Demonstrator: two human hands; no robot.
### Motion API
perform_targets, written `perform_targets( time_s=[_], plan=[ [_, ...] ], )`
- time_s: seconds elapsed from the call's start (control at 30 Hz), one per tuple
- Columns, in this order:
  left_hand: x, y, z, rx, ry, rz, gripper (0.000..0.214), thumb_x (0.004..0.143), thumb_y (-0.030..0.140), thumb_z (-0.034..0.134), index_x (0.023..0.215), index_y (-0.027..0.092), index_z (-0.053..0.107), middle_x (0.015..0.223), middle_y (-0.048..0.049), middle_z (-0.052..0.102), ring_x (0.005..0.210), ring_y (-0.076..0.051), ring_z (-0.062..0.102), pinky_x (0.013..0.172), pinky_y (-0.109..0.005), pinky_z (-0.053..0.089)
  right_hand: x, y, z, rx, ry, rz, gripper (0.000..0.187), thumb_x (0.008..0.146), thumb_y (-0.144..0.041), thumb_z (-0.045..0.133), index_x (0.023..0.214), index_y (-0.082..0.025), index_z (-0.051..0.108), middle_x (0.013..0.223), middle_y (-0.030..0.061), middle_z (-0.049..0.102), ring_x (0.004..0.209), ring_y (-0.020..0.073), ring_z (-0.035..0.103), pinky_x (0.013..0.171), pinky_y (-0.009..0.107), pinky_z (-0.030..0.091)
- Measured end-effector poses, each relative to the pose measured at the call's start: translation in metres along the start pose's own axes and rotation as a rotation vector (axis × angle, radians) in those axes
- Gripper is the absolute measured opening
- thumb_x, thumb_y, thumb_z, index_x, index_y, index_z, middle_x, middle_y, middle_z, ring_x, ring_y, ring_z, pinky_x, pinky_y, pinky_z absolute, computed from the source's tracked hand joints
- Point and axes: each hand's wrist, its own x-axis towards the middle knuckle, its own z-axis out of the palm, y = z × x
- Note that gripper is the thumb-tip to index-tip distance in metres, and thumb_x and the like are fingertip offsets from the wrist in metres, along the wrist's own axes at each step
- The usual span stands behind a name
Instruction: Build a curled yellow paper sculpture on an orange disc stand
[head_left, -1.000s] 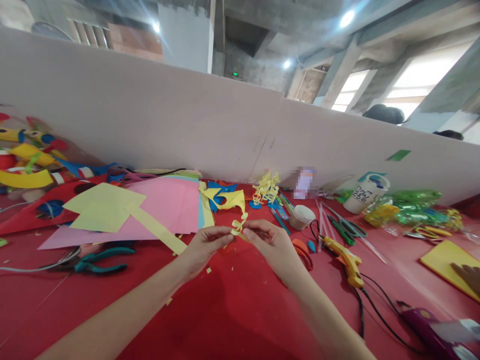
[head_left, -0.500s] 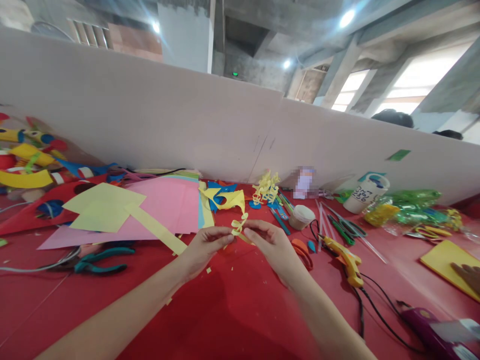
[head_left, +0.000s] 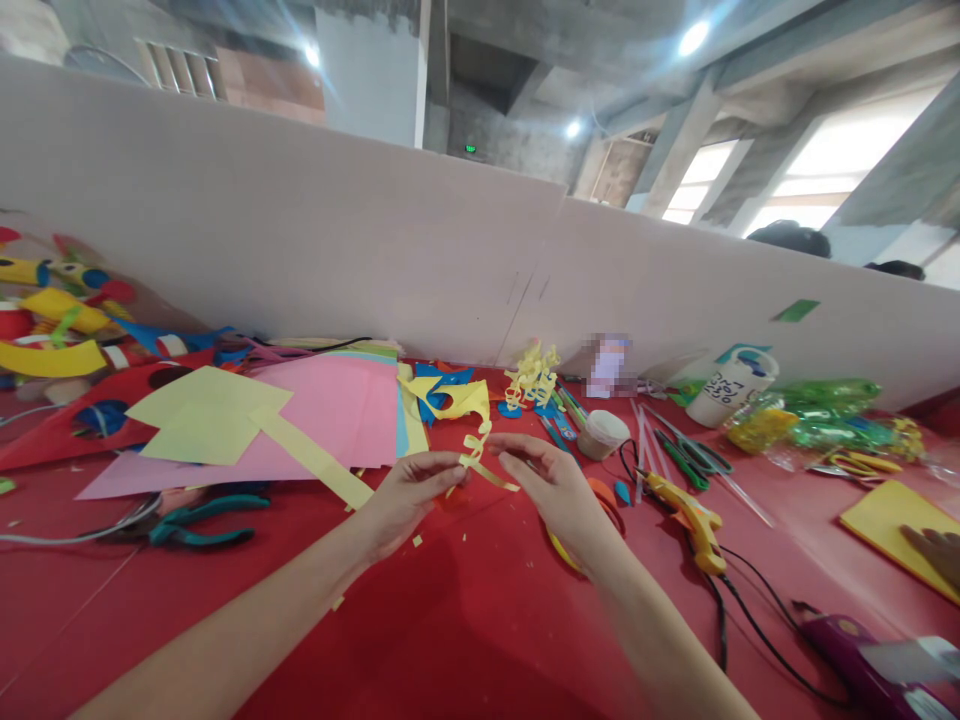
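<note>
Two hands face each other over the red table (head_left: 450, 640), with a small yellow curl (head_left: 474, 443) between their fingertips. The left hand (head_left: 411, 498) pinches the curl's lower end between thumb and forefinger, its other fingers bent in loosely. A flat strip (head_left: 496, 477) of the same yellow slants from that pinch toward the right hand (head_left: 559, 495). The right thumb and forefinger stand slightly apart, just beside the curl; whether they touch it, or grip anything else, I cannot tell. A yellow arc (head_left: 562, 552) shows below the right palm, mostly hidden.

Just beyond the curl lies a yellow scrap (head_left: 474, 400) with a hole in it, a bunch of similar curls (head_left: 534, 372) near it. To the right are a tub (head_left: 604, 437) and a glue gun (head_left: 694, 518); near the left forearm, pliers (head_left: 202, 525).
</note>
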Motion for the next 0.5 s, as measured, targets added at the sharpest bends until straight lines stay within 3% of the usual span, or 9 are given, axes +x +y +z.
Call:
perform_targets(
  time_s=[0.17, 0.27, 0.33, 0.43, 0.5],
  plan=[
    [0.001, 0.0, -0.003, -0.071, -0.019, -0.001, 0.008, 0.066, 0.02, 0.073, 0.073, 0.018, 0.071, 0.065, 0.0, 0.067, 0.067, -0.012, 0.059, 0.063, -0.022, 0.045, 0.004, -0.001, -0.012, -0.119, 0.054, -0.053, 0.023, 0.078, -0.033, 0.052, 0.092, -0.017, 0.06, 0.092, 0.0066, 0.065, 0.086, 0.0171, 0.06, 0.076, 0.029, 0.047],
    [0.002, 0.001, -0.006, -0.102, -0.023, -0.014, 0.006, 0.07, 0.021, 0.071, 0.075, 0.017, 0.07, 0.067, -0.0002, 0.066, 0.068, -0.011, 0.059, 0.066, -0.021, 0.045, 0.009, -0.004, -0.032, -0.251, 0.076, -0.088, 0.025, 0.077, -0.037, 0.052, 0.091, -0.017, 0.059, 0.089, 0.0067, 0.065, 0.082, 0.0175, 0.061, 0.074, 0.029, 0.047],
    [0.002, 0.001, -0.008, -0.118, -0.033, -0.013, 0.005, 0.071, 0.021, 0.07, 0.074, 0.017, 0.07, 0.068, -0.0003, 0.066, 0.069, -0.011, 0.059, 0.068, -0.021, 0.045, 0.011, -0.003, -0.058, -0.403, 0.13, -0.081, 0.026, 0.074, -0.039, 0.053, 0.085, -0.017, 0.06, 0.082, 0.0067, 0.067, 0.076, 0.0186, 0.062, 0.069, 0.029, 0.048],
    [0.004, 0.001, -0.01, -0.129, -0.049, -0.009, 0.004, 0.072, 0.02, 0.069, 0.073, 0.016, 0.07, 0.069, -0.0004, 0.065, 0.07, -0.01, 0.058, 0.069, -0.021, 0.046, 0.009, 0.007, -0.118, -0.736, 0.455, 0.002, 0.024, 0.071, -0.038, 0.051, 0.081, -0.018, 0.061, 0.078, 0.0074, 0.067, 0.074, 0.0216, 0.063, 0.067, 0.032, 0.046],
    [0.006, 0.001, -0.012, -0.144, -0.037, -0.008, 0.003, 0.071, 0.019, 0.069, 0.073, 0.016, 0.07, 0.069, -0.0005, 0.065, 0.071, -0.01, 0.058, 0.071, -0.021, 0.046, 0.001, 0.018, -0.163, -0.991, 0.617, 0.19, 0.023, 0.07, -0.038, 0.051, 0.078, -0.02, 0.062, 0.077, 0.0098, 0.068, 0.074, 0.0249, 0.063, 0.063, 0.033, 0.044]
  ],
)
